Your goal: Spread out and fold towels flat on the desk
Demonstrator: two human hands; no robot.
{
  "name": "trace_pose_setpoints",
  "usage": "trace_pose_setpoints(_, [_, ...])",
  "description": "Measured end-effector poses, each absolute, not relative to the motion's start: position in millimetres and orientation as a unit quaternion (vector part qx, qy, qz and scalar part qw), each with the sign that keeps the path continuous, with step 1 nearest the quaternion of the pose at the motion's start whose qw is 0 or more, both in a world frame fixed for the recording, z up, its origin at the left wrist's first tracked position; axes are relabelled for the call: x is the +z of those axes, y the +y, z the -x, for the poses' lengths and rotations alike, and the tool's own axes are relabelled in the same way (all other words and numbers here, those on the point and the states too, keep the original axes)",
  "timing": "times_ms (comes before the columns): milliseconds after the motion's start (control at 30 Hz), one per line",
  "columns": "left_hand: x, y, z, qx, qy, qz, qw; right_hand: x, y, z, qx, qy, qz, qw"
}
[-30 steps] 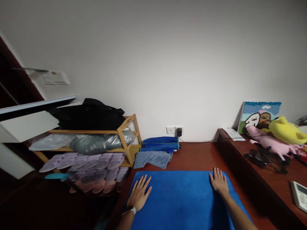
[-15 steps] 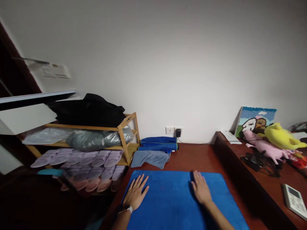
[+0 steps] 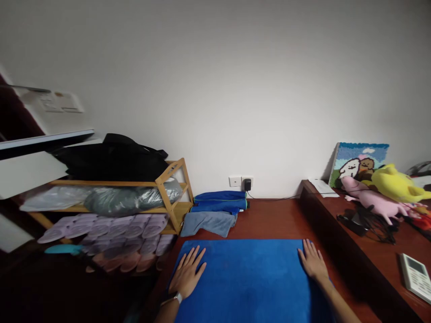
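A bright blue towel (image 3: 249, 278) lies spread flat on a red-brown wooden table (image 3: 279, 222). My left hand (image 3: 186, 273) rests palm down on the towel's far left corner, fingers stretched out; a watch sits on that wrist. Flat on the far right corner lies my right hand (image 3: 313, 260), fingers together and extended. Neither hand holds anything. Beyond the towel, against the wall, sits a stack of folded blue towels (image 3: 220, 202) with a grey-blue cloth (image 3: 208, 223) draped in front of it.
A wooden rack (image 3: 168, 188) at the left holds rows of slippers (image 3: 111, 229), wrapped bundles and a black bag (image 3: 114, 157). A raised ledge (image 3: 370, 251) at the right carries plush toys (image 3: 387, 193), a tufted picture, black cables and a white remote (image 3: 415, 271). A charger (image 3: 247, 184) is plugged into the wall.
My right hand slid left toward the towel's middle, then back out to the far right corner. My left hand stayed on the left corner. The view shifted slightly.
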State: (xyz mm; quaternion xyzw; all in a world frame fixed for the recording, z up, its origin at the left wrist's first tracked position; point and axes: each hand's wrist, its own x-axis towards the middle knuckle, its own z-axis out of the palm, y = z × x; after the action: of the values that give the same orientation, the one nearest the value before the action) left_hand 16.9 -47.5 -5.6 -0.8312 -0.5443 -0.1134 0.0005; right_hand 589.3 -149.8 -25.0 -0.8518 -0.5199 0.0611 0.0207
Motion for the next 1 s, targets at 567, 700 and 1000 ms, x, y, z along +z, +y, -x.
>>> trace_pose_setpoints(567, [7.5, -58.9, -21.2, -0.106, -0.553, 0.826, -0.017, 0.2, -151.5, -530.3, -0.022, -0.568, 0.821, 0.049])
trace_pose_setpoints(700, [8.1, -58.6, -22.7, -0.104, -0.557, 0.824, -0.019, 18.6, -167.4, -405.8, 0.057, -0.668, 0.728, 0.142])
trace_pose_setpoints(1000, [4.8, -53.3, -23.7, -0.098, -0.560, 0.822, -0.010, -10.0, -219.8, -398.4, 0.114, -0.658, 0.732, 0.135])
